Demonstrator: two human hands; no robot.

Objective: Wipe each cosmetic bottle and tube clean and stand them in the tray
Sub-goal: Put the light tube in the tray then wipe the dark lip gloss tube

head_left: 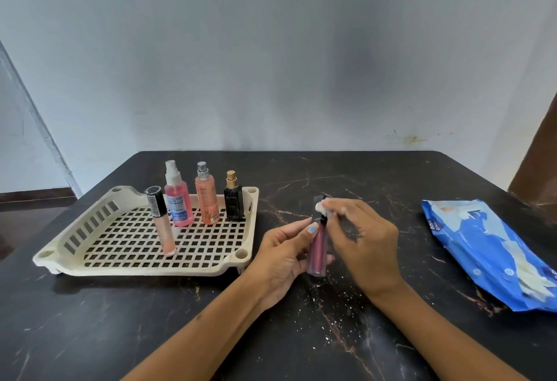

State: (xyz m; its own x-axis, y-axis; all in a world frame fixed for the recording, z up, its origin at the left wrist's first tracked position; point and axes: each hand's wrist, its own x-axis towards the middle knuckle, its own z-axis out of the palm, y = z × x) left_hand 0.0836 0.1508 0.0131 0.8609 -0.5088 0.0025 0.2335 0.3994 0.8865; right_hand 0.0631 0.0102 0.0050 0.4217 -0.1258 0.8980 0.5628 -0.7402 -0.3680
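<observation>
Grip status: the left hand point(281, 255) holds the slim dark-pink lip-gloss tube with a black cap point(317, 255) around its lower body, thumb on the front, just right of frame centre above the dark marble-patterned worktop point(391, 175). The right hand point(361, 234) pinches a small white wad of wipe point(320, 207) against the cap.

Handling, as a judgement: the tube is light, rigid and smooth, likely slippery when damp; hold it at mid-body and keep the cap end free for wiping. Its narrow base will tip easily.

Appearance: translucent barrel showing deep pink contents, black glossy cap.

At left of centre, the cream slotted plastic tray point(75, 239) holds four upright items. A blue wipes pack point(482, 248) lies at right.
</observation>
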